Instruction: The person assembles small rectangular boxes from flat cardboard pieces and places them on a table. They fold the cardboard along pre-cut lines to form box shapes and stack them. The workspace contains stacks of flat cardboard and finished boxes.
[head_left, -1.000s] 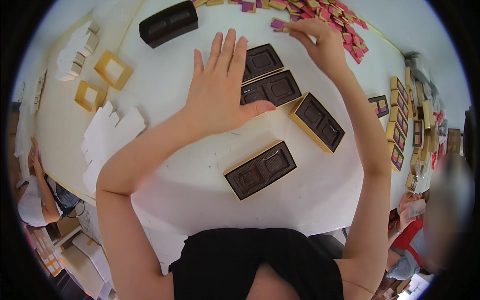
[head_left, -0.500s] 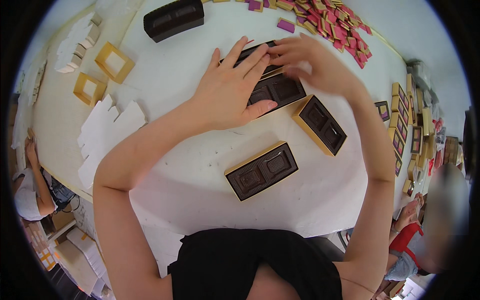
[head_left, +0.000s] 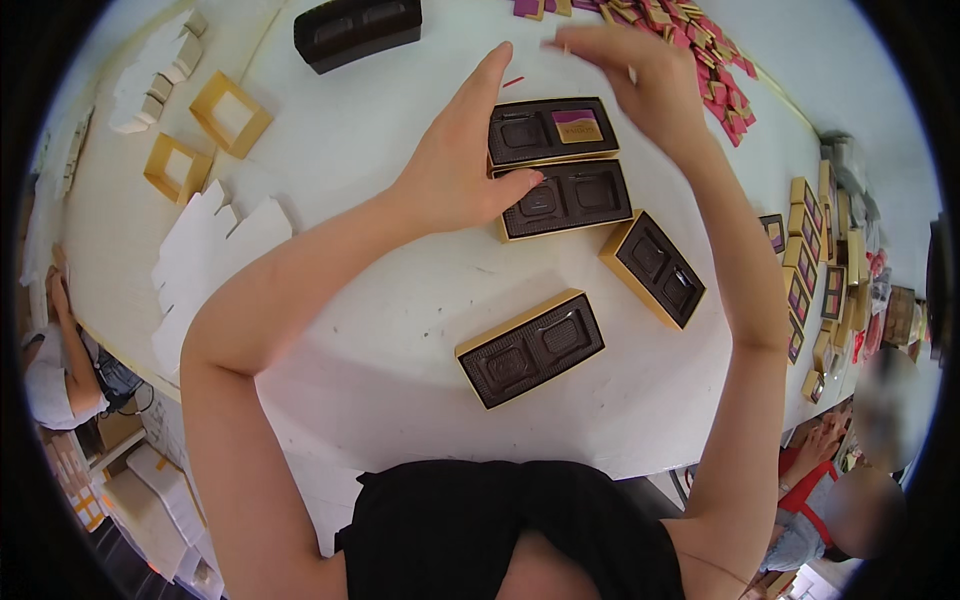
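My left hand [head_left: 450,165] is open at the left ends of two gold boxes with dark brown plastic trays. Its fingers stretch past the upper box [head_left: 530,132], while its thumb reaches over the left edge of the lower box [head_left: 598,190]. In the upper box's right compartment lies a flat purple-and-gold square piece [head_left: 577,126]; its left compartment is bare. Beyond that box, beside a pile of red, purple and gold pieces [head_left: 722,92], is my right hand [head_left: 640,80]. Its fingertips are blurred, and whether they hold anything cannot be made out.
Two more tray boxes lie closer to me, one angled at the right [head_left: 655,268], another in front [head_left: 530,348]. A dark tray stack [head_left: 358,32] stands far left. Gold frames [head_left: 230,113] and white card [head_left: 215,260] lie left. Filled boxes [head_left: 803,250] line the right; people sit at both sides.
My right hand has lifted off the upper box and moved away toward the pile. The purple-and-gold piece in that box now shows. My left hand has drawn back to the boxes' left ends.
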